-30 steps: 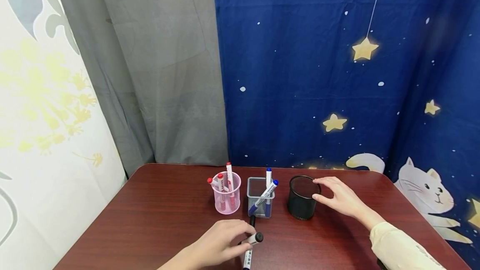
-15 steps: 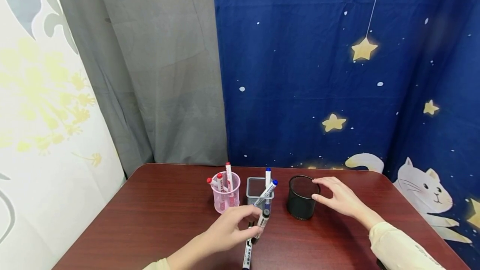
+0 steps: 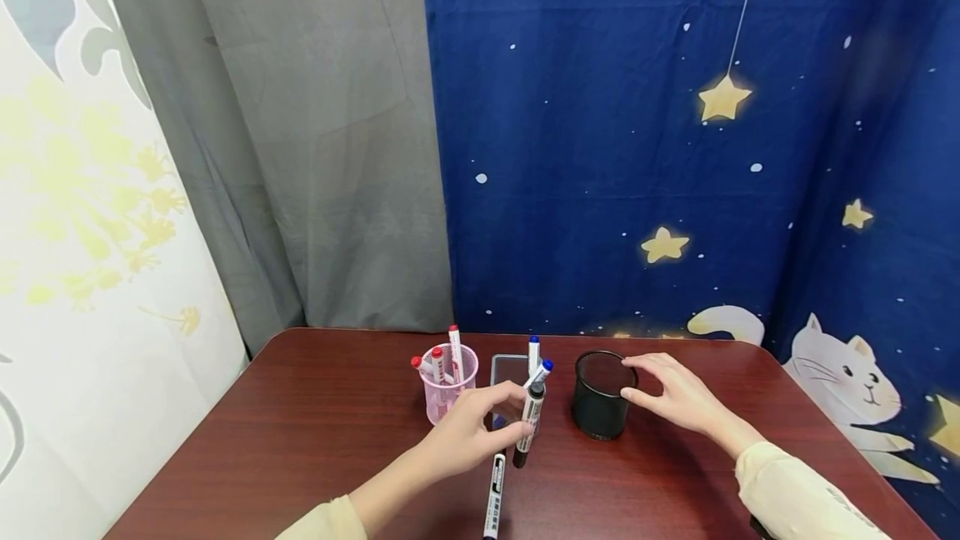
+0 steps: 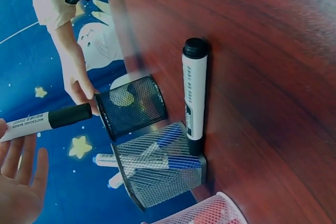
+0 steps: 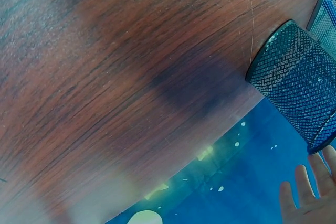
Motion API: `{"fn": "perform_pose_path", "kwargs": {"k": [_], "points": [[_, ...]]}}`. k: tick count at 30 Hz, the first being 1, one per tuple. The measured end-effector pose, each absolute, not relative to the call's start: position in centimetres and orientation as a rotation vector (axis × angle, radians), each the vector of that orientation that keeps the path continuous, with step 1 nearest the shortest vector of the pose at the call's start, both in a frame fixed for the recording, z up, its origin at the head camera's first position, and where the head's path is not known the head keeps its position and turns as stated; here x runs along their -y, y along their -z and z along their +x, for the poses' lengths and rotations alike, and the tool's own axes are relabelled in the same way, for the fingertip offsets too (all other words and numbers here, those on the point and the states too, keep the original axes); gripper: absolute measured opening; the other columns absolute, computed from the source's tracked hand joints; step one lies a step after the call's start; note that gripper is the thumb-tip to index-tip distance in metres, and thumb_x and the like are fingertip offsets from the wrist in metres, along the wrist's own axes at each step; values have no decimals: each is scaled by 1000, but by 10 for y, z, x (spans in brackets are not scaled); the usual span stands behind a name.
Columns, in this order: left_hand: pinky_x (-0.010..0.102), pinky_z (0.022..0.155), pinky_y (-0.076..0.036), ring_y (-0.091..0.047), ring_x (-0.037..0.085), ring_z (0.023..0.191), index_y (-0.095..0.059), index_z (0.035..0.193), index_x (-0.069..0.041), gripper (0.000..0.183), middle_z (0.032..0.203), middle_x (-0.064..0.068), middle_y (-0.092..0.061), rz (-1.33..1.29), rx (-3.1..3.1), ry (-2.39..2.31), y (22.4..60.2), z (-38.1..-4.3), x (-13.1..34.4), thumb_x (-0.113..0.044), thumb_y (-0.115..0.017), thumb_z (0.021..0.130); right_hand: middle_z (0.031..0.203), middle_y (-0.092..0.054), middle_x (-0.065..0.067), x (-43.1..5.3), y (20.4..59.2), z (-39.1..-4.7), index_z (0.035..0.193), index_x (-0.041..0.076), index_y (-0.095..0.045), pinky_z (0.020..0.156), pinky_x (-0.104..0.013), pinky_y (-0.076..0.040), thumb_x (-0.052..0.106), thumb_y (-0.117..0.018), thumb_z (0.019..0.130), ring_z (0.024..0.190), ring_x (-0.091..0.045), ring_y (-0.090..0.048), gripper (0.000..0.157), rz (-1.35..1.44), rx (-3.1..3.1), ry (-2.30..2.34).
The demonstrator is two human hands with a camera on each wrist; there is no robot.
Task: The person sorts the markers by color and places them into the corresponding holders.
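Observation:
My left hand (image 3: 476, 425) pinches a black-capped whiteboard marker (image 3: 532, 417) between thumb and fingers. The marker stands nearly upright above the table, cap up, in front of the grey mesh holder. At the right, my right hand (image 3: 678, 397) touches the rim of a black mesh pen cup (image 3: 600, 413) with its fingertips; the fingers look straight in the right wrist view. No markers show in this black cup (image 4: 131, 106) in the left wrist view. A second black whiteboard marker (image 3: 495, 497) lies on the table below my left hand.
A pink mesh cup (image 3: 430, 397) holds several red-capped markers. Beside it, a square grey mesh holder (image 3: 510, 357), partly hidden by my left hand, contains blue-capped markers (image 3: 533, 348). The dark wood table (image 3: 322, 407) ends at the back before grey and blue curtains (image 3: 622, 148).
My left hand has lifted one black marker off the table, moved it forward and right, and turned it more upright. The right hand has stayed at the black cup.

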State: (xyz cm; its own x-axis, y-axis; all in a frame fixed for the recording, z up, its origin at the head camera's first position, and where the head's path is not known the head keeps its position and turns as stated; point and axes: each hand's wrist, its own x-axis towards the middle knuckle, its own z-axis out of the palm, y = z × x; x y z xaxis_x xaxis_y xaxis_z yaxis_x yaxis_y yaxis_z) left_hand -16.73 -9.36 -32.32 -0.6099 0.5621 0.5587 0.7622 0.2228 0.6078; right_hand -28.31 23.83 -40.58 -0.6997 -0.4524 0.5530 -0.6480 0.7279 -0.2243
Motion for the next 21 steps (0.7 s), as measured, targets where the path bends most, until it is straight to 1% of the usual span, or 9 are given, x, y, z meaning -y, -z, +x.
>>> {"fn": "perform_pose_path", "kwargs": {"k": [2,6,12,15,18,21], "points": [[34,71,-50,-60,7,77,-59,93,0,14,80,8,-65,-1231,2303,1358,320,-168,92,-1,-65,81,109,-61,-4,-238,406,-283,112,10,-63,84,-45,-42,36,-72,77,105,-22,-52,45,839,2463,-561],[37,72,-50,-60,7,76,-60,93,-1,12,80,9,-65,-1208,2310,1398,321,-175,88,-1,-65,82,110,-61,-4,-238,406,-283,112,10,-63,84,-45,-42,37,-71,77,105,-22,-51,45,836,2467,-562],[30,74,-50,-60,7,77,-61,97,-4,15,82,4,-65,-1189,2289,1457,339,-197,84,-4,-66,82,110,-60,-4,-238,405,-283,112,9,-63,85,-45,-42,36,-71,77,105,-23,-51,45,840,2470,-560],[27,75,-49,-60,6,78,-62,100,-5,18,84,2,-65,-1162,2299,1472,341,-203,82,-8,-66,83,110,-61,-4,-238,404,-283,112,10,-63,85,-45,-42,36,-71,77,105,-23,-51,45,838,2474,-562],[28,76,-49,-60,8,79,-62,100,-4,19,85,3,-65,-1136,2310,1491,339,-206,80,-8,-66,83,110,-61,-4,-238,405,-283,112,10,-63,85,-45,-42,37,-71,78,105,-22,-51,45,837,2479,-564],[29,76,-49,-60,11,78,-61,99,0,17,84,8,-64,-1131,2299,1514,328,-201,76,-4,-65,82,109,-61,-4,-238,405,-283,112,9,-63,84,-45,-42,36,-72,77,105,-22,-52,45,839,2472,-562]]}}
